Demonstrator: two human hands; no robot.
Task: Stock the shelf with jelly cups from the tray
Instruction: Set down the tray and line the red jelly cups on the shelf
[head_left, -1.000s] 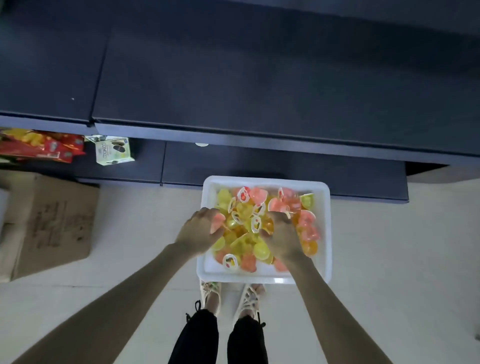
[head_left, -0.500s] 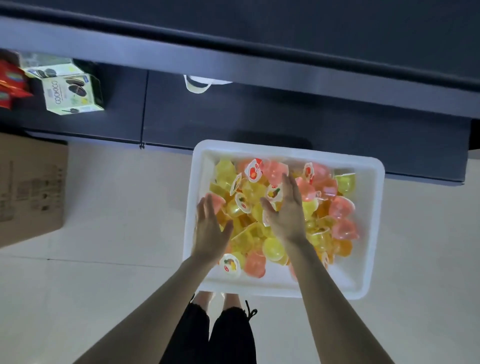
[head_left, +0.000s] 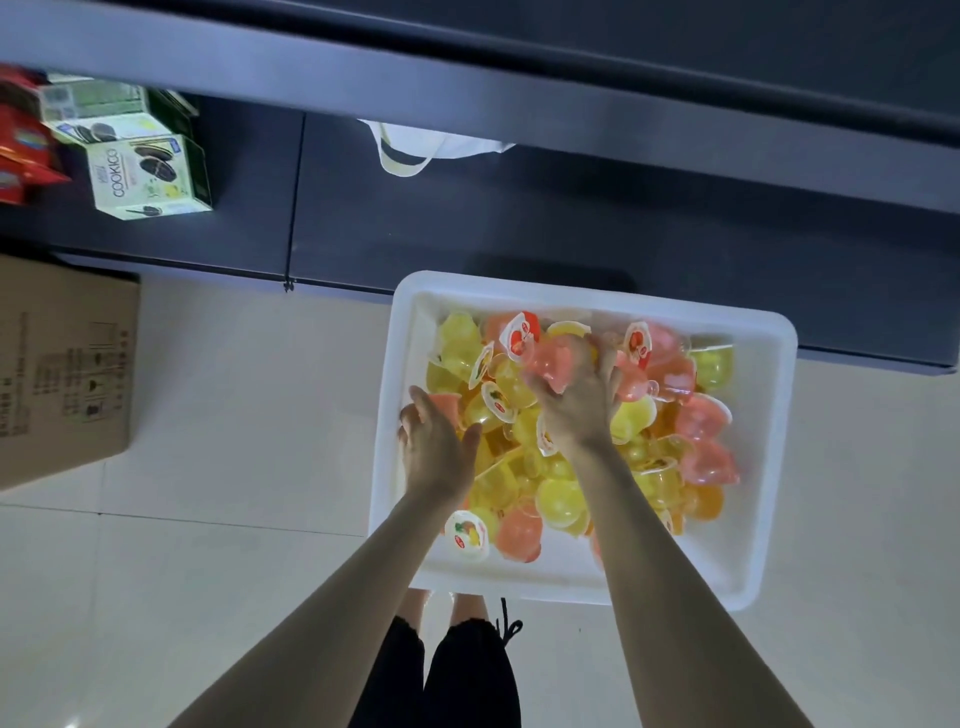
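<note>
A white tray (head_left: 769, 467) sits on the tiled floor in front of a dark shelf (head_left: 519, 223). It is heaped with several yellow, pink and orange jelly cups (head_left: 561, 499). My right hand (head_left: 576, 410) reaches into the middle of the heap, its fingers curled round a pink jelly cup (head_left: 553, 364); this part is blurred. My left hand (head_left: 436, 447) lies over the tray's left side with straight fingers and the thumb spread. Its fingertips touch another pink cup (head_left: 448, 404).
On the bottom shelf stand cookie boxes (head_left: 150, 176) and red packets (head_left: 21, 150) at the left, and a white bag (head_left: 431, 145) further back. A cardboard box (head_left: 62, 364) sits on the floor at the left. My legs (head_left: 441, 675) are below the tray.
My right hand has reached further into the heap and curled its fingers round a pink cup. My left hand has stayed flat on the left side. The view has moved closer.
</note>
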